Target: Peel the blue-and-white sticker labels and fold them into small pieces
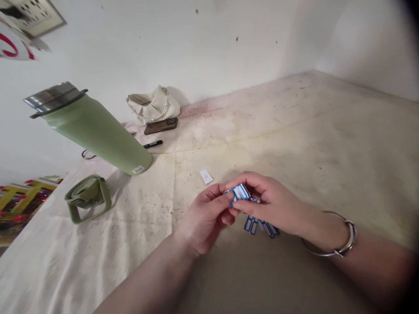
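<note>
Between my two hands is a small stack of white label stickers with blue borders [241, 192]. My left hand [209, 213] pinches the stack at its left side, thumb on top. My right hand [271, 198], with a silver bangle at the wrist, grips the other side between thumb and fingers. More blue-bordered labels [260, 226] lie spread on the cloth just below my right hand, partly covered by it. A small white paper slip [206, 176] with faint handwriting rests on the cloth just beyond my left hand.
A tall green tumbler [101, 131] with a steel top stands at the left, its green handled lid [88, 198] lying near it. Behind are a black pen [153, 144], a phone [161, 126] and a cream handbag [153, 104] with a pearl strap. A creased cream cloth [140, 244] covers the table.
</note>
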Motion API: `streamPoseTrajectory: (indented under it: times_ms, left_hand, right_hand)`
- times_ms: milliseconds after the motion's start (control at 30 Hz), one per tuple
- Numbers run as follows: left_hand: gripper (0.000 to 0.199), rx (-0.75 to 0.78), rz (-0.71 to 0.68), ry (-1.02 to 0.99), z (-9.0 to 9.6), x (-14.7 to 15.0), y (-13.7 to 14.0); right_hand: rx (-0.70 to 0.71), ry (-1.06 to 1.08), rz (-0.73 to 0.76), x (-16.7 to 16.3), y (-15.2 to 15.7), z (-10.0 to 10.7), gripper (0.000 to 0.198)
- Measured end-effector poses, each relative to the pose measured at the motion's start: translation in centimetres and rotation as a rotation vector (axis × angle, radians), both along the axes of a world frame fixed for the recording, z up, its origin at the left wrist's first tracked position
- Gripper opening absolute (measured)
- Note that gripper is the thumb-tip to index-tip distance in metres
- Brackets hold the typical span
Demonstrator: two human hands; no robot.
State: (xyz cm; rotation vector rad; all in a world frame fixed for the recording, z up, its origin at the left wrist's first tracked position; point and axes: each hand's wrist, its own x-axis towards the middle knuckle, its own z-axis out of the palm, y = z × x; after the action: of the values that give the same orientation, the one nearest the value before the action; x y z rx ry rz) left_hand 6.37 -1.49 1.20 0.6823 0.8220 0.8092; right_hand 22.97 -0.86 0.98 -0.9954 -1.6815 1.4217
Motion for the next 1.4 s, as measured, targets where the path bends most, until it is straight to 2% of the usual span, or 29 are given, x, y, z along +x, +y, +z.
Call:
streamPoseTrajectory:
  times_ms: [67, 133, 200, 333, 433, 500, 533, 600, 733, 800, 1000, 1167, 1300, 1400]
  left_hand:
    - [0.015, 0.076, 0.038, 0.058, -0.1, 0.0, 0.0]
    - [0.016, 0.182, 0.084, 0.185, -0.1, 0.1, 0.1]
    - [0.016, 0.288, 0.103, 0.34, -0.2, 0.1, 0.1]
    - [0.017, 0.443, 0.094, 0.58, -0.1, -0.4, 0.6]
    - [0.021, 0.576, 0.274, 0.789, 0.0, -1.7, 1.7]
    - [0.022, 0.675, 0.407, 1.007, -0.1, -2.8, 2.7]
    - [0.023, 0.722, 0.422, 1.134, -0.2, -3.3, 3.2]
    - [0.027, 0.834, 0.361, 1.345, -0.5, -3.9, 3.9]
    - [0.04, 0.984, 0.05, 1.581, -1.1, -4.1, 4.5]
    - [0.039, 1.009, -0.006, 1.631, -1.3, -4.1, 4.6]
    - [0.025, 1.022, 0.037, 1.591, -1.4, -4.4, 5.1]
    - [0.032, 0.995, 0.023, 1.596, -1.2, -4.3, 5.0]
    - [0.029, 0.978, 0.008, 1.587, -1.1, -4.3, 4.9]
    - [0.026, 0.973, 0.016, 1.59, -1.1, -4.4, 5.0]
  right_hand:
    - [-0.01, 0.021, -0.039, 0.0, 0.1, -0.1, 0.025]
    - [-0.025, -0.003, -0.073, 0.0, 0.3, -0.2, 0.02]
    - [-0.028, -0.093, -0.098, 0.0, 0.4, -0.4, 0.016]
    - [0.008, -0.231, -0.149, -0.1, 0.6, -0.4, 0.02]
    - [0.006, -0.235, -0.23, 0.1, 0.7, -0.3, 0.021]
    - [-0.021, -0.201, -0.294, 0.2, 0.8, -0.2, 0.022]
    - [-0.033, -0.18, -0.321, 0.3, 0.8, -0.1, 0.022]
    - [-0.053, -0.147, -0.361, 0.4, 1.0, -0.2, 0.023]
    - [-0.068, -0.109, -0.377, 0.2, 1.3, -0.5, 0.024]
    - [-0.068, -0.093, -0.378, 0.1, 1.3, -0.7, 0.024]
    - [-0.054, -0.098, -0.367, 0.2, 1.2, -0.7, 0.025]
    - [-0.011, -0.124, -0.383, 0.3, 1.2, -0.5, 0.027]
    - [0.081, -0.147, -0.496, 0.9, 2.1, -1.0, 0.028]
    - [0.124, -0.132, -0.64, 1.8, 3.4, -2.1, 0.027]
